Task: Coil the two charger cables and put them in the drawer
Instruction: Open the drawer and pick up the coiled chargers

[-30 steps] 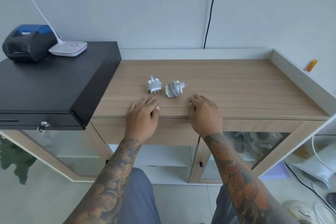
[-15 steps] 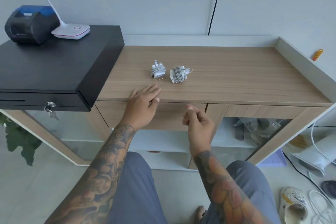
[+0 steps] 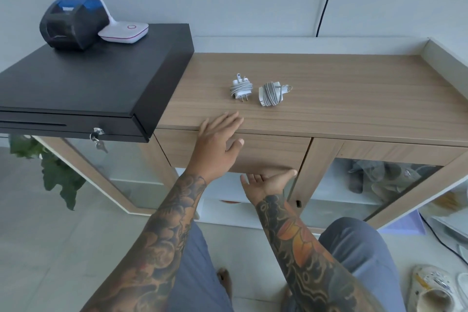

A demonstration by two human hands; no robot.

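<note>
Both chargers are wound and waiting: the white plug-in charger with its grey cable wrapped round it (image 3: pixel 241 90) sits on the light wood-grain desk (image 3: pixel 354 99), and just beside it, to its right, lies the second white charger block bound in grey cable (image 3: pixel 271 93). Neither is being touched. So the coiling looks done, and the drawer is the business now.

Down goes the right hand (image 3: pixel 268 181), palm up, under the lower edge of the wood-fronted drawer (image 3: pixel 268 153), which is shut flush beneath the desk edge. Its fingers reach up behind that lip; from here I cannot tell whether they are hooked on it, only that the thumb (image 3: pixel 291 173) lies straight along the bottom edge. The left hand (image 3: pixel 217 139) is spread and relaxed, fingers (image 3: pixel 231 119) straight, tips resting over the front edge of the desk, holding nothing.

Next, I'd say, a pull toward the body to slide the drawer out, with the left hand likely steadying the desk. Then each bundle needs lifting without shaking its wraps loose. The black cash box (image 3: pixel 88 83) at the left stays out of it.
</note>
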